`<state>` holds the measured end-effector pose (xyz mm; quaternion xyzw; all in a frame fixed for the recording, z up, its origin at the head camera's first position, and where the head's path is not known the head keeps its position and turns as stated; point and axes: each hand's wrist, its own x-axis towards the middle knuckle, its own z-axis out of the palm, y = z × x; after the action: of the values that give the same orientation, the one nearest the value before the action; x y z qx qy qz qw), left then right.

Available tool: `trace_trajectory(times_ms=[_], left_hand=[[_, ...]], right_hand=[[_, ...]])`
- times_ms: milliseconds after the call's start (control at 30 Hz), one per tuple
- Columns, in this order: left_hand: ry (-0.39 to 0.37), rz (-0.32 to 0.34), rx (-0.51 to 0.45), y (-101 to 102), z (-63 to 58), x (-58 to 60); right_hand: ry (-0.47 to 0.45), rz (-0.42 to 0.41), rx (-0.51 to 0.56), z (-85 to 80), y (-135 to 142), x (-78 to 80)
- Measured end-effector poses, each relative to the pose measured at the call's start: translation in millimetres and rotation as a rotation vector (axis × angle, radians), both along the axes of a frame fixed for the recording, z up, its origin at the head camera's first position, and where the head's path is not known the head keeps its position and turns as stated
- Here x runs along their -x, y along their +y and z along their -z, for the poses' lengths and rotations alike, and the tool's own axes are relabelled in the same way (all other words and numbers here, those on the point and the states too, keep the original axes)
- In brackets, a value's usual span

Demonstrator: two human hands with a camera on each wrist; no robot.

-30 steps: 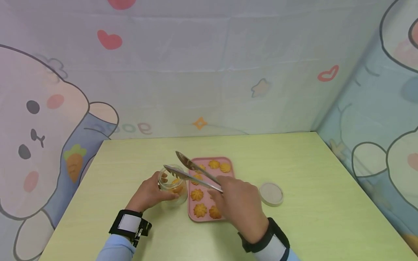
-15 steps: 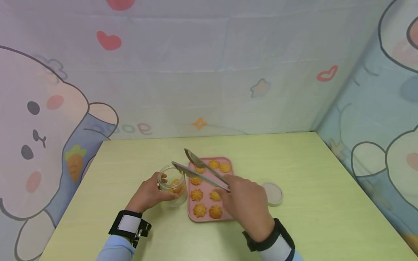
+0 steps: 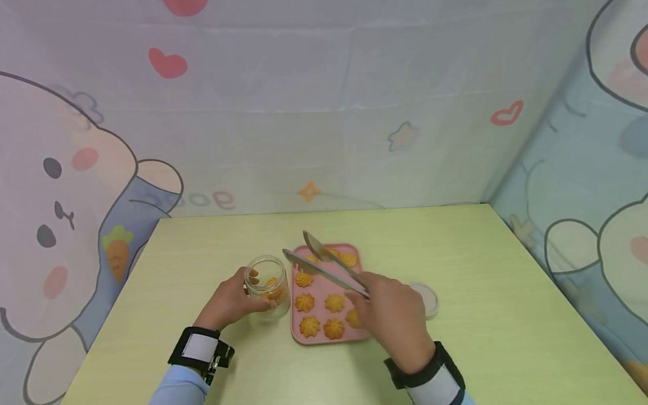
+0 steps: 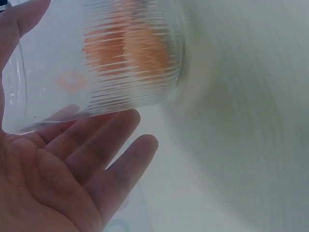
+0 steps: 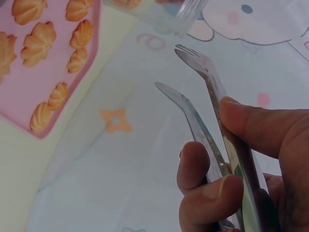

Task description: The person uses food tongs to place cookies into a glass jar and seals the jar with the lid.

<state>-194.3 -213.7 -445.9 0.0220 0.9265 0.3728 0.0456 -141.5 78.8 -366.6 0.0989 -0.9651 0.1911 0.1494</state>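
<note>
My left hand [image 3: 230, 301] grips a clear glass jar [image 3: 264, 281] by its side, thumb in front and other fingers behind. Orange-yellow cookies [image 4: 140, 50] lie at the bottom of the jar, seen through its ribbed wall in the left wrist view. My right hand [image 3: 395, 312] holds metal tongs [image 3: 329, 274] above the pink tray [image 3: 320, 315]. The tongs' tips [image 5: 166, 89] stand apart with nothing between them. Several flower-shaped cookies [image 3: 305, 302] sit on the tray; the right hand and tongs hide part of it.
A round whitish lid [image 3: 430, 302] lies right of the tray, partly behind the right hand. The pale yellow-green table [image 3: 506, 337] ends at a cartoon-printed cloth backdrop [image 3: 324, 112], which also rises along the sides.
My right hand has drawn the tongs rightward from over the jar's mouth to above the tray, covering more of the lid. The left hand and jar have stayed in place.
</note>
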Motion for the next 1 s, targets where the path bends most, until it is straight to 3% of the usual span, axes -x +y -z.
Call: trace_trajectory(times_ms=[333,633,1000], left_hand=[[-0.012,-0.009,-0.007,0,0.2,-1.0],[-0.014,-0.011,0.001,0,0.6,-0.9],[-0.014,-0.008,0.0,1,-0.9,-0.8]], right_hand=[[-0.055,0.007,-0.03,16.9,6,2.2],[-0.182,-0.03,-0.049,34.5,5,2.5],[-0.187,-0.048,-0.143,44.3,1,0.6]])
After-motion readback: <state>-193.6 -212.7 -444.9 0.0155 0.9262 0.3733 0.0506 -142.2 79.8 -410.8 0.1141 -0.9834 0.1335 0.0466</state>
